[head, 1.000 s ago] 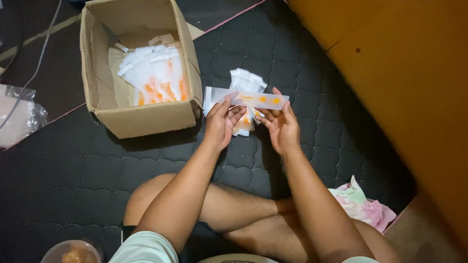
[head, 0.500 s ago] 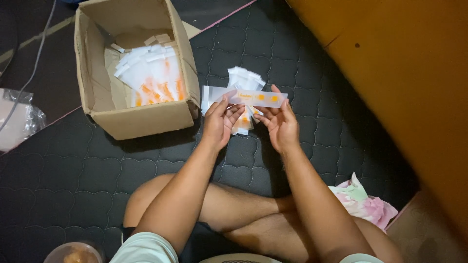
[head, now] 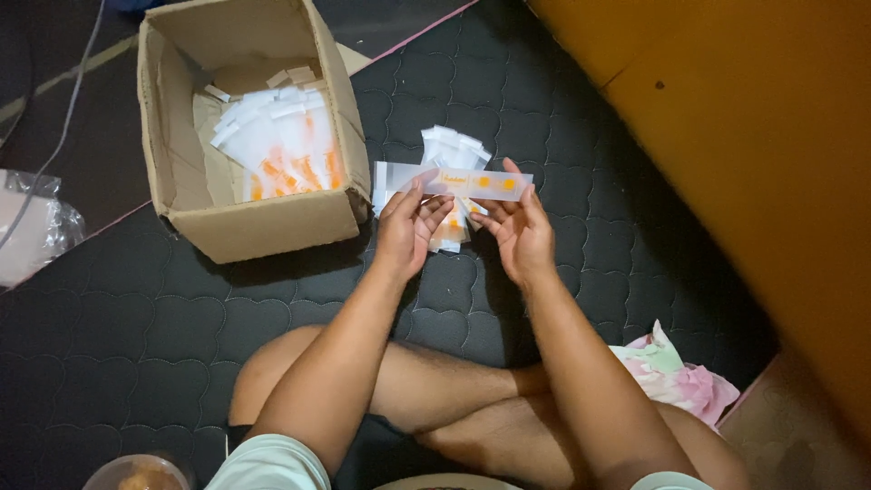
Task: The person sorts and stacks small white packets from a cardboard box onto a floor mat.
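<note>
Clear plastic sleeve (head: 458, 181) with orange print, pinched flat between left hand (head: 408, 227) and right hand (head: 522, 231), fingertips closed on its ends; loose sleeve pile (head: 451, 150) just beneath; cardboard box (head: 263, 227) at nine o'clock, on dark quilted mat (head: 109, 318).

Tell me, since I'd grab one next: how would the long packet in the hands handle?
Probably light: fingertips of the left hand and right hand alone carry the packet. Likely thin and bendy, held at both ends. Its glossy film may be slippery.
</note>
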